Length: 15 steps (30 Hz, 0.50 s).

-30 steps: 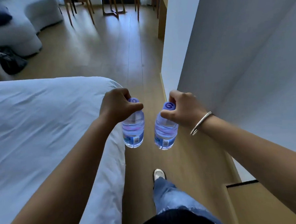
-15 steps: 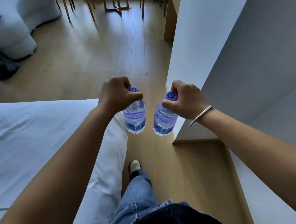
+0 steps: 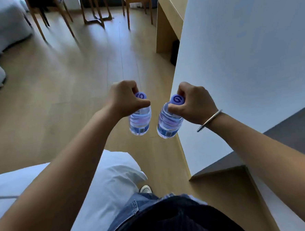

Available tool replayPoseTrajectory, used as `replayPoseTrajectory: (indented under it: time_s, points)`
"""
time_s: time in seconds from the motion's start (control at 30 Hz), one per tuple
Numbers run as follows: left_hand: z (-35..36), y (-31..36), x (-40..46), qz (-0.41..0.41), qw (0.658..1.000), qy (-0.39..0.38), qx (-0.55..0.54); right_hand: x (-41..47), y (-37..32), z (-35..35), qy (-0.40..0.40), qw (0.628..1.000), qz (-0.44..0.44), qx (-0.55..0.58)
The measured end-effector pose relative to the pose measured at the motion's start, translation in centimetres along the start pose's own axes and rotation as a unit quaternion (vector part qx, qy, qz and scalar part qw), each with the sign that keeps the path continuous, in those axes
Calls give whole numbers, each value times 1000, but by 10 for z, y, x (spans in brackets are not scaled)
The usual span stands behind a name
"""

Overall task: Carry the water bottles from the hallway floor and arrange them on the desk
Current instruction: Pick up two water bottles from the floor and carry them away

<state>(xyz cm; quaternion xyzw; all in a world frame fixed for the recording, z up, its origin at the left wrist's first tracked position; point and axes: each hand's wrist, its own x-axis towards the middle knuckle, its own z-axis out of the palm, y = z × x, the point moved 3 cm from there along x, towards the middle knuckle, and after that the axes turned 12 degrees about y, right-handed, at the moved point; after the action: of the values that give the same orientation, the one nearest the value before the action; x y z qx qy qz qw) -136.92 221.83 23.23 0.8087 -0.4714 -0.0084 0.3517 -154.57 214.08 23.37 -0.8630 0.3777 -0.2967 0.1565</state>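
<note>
Two water bottles are carried upright by the neck, hanging over the floor (image 3: 67,102), near the bed corner (image 3: 116,171). Left hand (image 3: 124,101) is closed round the cap of the left bottle (image 3: 140,122); right hand (image 3: 193,102) is pinched w/ thumb and fingers (image 3: 172,108) on the neck of the right bottle (image 3: 168,125). Bottles hang just beside each other, not touching. Risks: a neck-only hold may slip if bottles swing and knock together; the right bottle may be clipped on the wall corner (image 3: 178,81) nearby. Farther on, the desk (image 3: 168,10) is approached past chairs (image 3: 53,18); a leg could be caught. Nothing is placed yet.
</note>
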Motion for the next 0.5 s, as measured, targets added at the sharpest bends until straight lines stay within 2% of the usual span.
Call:
replayPoseTrajectory:
  time_s: [0.2,0.37,0.5]
  points:
    - [20,-20,108,-7,1000,10,-29,95,12,32,50,998,45,12]
    - [54,-32,191,-27,999,8,-46,174,36,56,64,995,79,4]
    - [88,-38,263,-8,999,-3,-46,239,62,81,58,995,81,2]
